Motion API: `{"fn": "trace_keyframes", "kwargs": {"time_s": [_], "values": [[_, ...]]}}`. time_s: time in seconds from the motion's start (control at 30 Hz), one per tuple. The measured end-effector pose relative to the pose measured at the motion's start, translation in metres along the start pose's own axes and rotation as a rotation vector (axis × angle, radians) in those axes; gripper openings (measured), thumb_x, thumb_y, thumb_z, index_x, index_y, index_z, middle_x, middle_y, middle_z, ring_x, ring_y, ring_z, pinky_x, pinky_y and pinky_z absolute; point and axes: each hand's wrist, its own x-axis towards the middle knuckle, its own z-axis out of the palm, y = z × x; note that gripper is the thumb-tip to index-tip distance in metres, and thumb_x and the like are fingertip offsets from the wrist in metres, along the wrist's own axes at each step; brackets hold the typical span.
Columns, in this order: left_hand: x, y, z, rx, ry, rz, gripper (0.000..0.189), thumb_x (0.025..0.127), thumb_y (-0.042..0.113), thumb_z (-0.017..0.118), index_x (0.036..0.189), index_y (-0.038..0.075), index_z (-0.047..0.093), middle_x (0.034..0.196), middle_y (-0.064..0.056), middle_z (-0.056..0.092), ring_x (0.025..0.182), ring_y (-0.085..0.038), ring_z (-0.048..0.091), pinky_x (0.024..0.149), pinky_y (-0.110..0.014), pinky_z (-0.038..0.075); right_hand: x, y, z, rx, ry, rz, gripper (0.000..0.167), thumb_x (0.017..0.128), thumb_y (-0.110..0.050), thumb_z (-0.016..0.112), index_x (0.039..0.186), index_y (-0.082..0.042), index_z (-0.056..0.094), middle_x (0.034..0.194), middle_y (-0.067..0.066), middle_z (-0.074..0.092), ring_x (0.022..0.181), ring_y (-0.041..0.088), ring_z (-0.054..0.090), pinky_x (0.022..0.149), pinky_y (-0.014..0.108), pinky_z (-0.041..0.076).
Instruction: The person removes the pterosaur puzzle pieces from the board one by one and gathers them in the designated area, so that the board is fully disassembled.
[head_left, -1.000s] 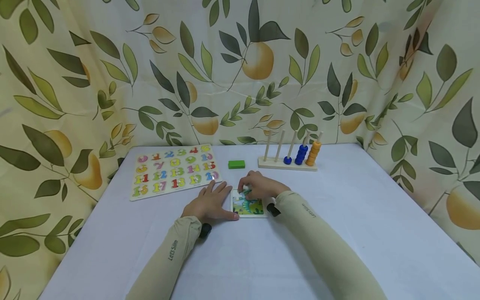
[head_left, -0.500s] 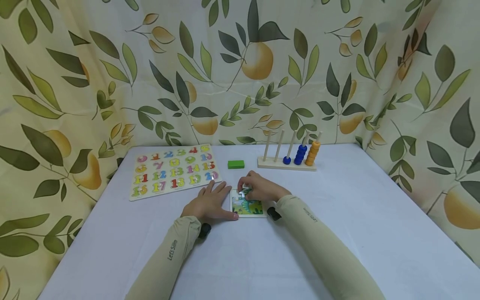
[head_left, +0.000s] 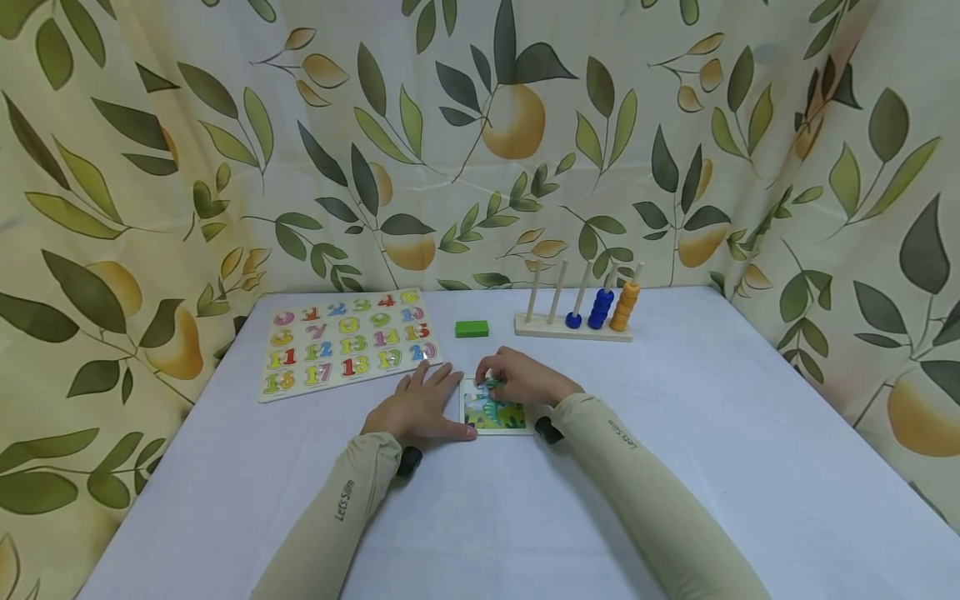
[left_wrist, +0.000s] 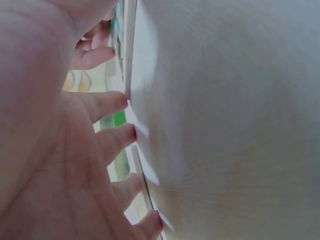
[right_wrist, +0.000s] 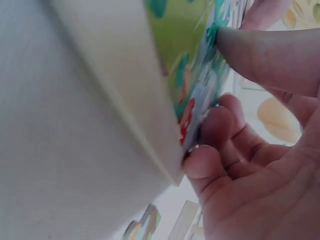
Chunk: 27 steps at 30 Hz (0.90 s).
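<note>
A small jigsaw puzzle (head_left: 495, 414) with a green dinosaur picture lies in a pale frame at the middle of the table. Over its upper part, my right hand (head_left: 527, 377) has curled fingers and thumb pinching a puzzle piece (head_left: 492, 384), mostly covered by the fingers. The right wrist view shows the thumb and fingertips against the printed surface of the puzzle (right_wrist: 175, 50). My left hand (head_left: 416, 410) lies spread on the table to the left, its thumb touching the frame's lower left corner. In the left wrist view, the left hand's fingers (left_wrist: 112, 105) are extended and apart.
A number board (head_left: 337, 346) with colourful numerals lies at the back left, close to the left fingertips. Behind the puzzle sits a green block (head_left: 472, 329). A wooden peg counter (head_left: 573, 329) with blue and orange beads stands at the back right, before a leaf-patterned curtain (head_left: 465, 192).
My right hand has shifted very slightly towards me over the puzzle's upper part, the piece still between its fingers. The left hand has stayed in place.
</note>
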Motion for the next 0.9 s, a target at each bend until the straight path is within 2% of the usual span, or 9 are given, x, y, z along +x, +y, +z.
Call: {"fn": "trace_keyframes", "kwargs": {"time_s": [0.37,0.6,0.8,0.9], "values": [[0.000,-0.001,0.000,-0.002,-0.002,-0.001,0.108,0.087,0.069,0.079,0.171,0.021,0.031,0.179,-0.001,0.019,0.165,-0.034,0.000,0.131,-0.056,0.007,0.001,0.000,0.003,-0.015,0.020,-0.025,0.025,0.095,0.001,0.075,0.115,-0.014,0.074,0.116,0.011,0.060,0.112,0.029,0.060,0.101,0.050,0.054],[0.000,-0.001,0.000,-0.002,-0.004,0.007,0.107,0.087,0.070,0.078,0.171,0.022,0.030,0.179,-0.002,0.018,0.164,-0.035,0.000,0.131,-0.056,0.007,-0.001,0.005,0.003,0.008,0.040,-0.040,0.026,0.096,0.001,0.072,0.117,-0.014,0.074,0.114,0.010,0.063,0.106,0.026,0.059,0.096,0.048,0.054],[-0.001,-0.001,0.000,-0.006,-0.004,0.004,0.107,0.088,0.070,0.077,0.172,0.022,0.030,0.179,-0.002,0.018,0.164,-0.036,-0.001,0.131,-0.055,0.006,-0.001,0.010,0.003,0.079,0.088,0.011,0.030,0.101,0.004,0.062,0.124,-0.012,0.074,0.112,0.007,0.067,0.103,0.025,0.060,0.098,0.049,0.054],[-0.001,0.000,0.000,-0.008,-0.011,-0.007,0.107,0.088,0.069,0.078,0.172,0.023,0.029,0.179,-0.001,0.017,0.164,-0.035,-0.002,0.132,-0.055,0.005,-0.002,0.012,0.003,0.117,0.110,0.045,0.026,0.104,0.001,0.061,0.126,-0.008,0.072,0.110,0.007,0.069,0.103,0.025,0.062,0.099,0.048,0.055]]}}
